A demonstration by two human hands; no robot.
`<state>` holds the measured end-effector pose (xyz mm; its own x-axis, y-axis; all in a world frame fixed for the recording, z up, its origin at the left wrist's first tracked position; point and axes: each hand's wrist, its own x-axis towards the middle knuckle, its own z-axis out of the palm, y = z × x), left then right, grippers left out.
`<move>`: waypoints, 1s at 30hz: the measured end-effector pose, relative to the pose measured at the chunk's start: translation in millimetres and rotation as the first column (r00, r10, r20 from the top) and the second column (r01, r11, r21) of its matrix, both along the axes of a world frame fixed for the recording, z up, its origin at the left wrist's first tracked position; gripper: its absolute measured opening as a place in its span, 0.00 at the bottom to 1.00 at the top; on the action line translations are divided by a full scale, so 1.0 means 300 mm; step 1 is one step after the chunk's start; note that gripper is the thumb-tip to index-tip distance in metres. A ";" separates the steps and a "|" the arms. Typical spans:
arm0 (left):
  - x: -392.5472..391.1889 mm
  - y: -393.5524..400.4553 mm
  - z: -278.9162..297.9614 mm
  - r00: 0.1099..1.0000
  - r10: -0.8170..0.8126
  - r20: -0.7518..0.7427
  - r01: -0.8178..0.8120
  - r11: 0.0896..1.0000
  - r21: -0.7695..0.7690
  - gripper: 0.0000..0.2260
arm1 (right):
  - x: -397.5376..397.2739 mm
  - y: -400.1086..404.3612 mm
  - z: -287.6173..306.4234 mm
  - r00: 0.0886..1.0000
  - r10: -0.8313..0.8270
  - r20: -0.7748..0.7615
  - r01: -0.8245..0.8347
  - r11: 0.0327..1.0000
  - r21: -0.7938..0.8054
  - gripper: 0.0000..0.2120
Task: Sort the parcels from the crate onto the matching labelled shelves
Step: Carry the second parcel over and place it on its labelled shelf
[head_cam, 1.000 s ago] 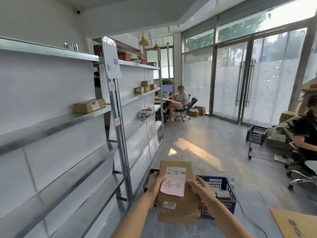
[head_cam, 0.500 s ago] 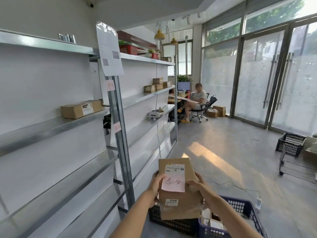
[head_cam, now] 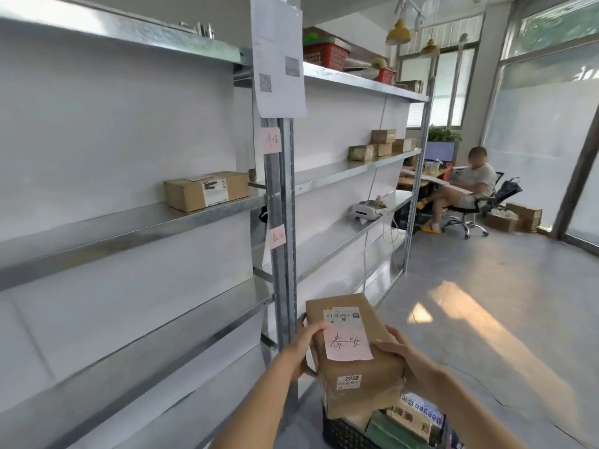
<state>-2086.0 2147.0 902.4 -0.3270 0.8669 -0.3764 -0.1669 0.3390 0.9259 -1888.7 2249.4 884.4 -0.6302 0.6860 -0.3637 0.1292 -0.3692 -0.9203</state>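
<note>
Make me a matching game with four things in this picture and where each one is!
Things:
1. brown cardboard parcel with a pink handwritten note
2. brown cardboard box with a white label
3. red plastic basket
4. white label printer

Places:
A. on the top shelf of the far rack
B. held between both hands, above the crate
C. on the near rack's middle shelf, left of the upright post
D. on a lower shelf of the far rack, with a cable hanging below

Pairs: 1-B, 2-C, 3-A, 4-D

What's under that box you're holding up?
Under the parcel, held by left hand and right hand, sits the crate with more packages; its depths are hidden.
</note>
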 end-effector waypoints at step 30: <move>-0.783 0.275 -0.153 0.128 0.992 -0.020 -0.989 0.127 -0.070 0.30 | -1.166 0.456 -0.063 0.774 0.614 0.152 -0.631 0.729 0.267 0.48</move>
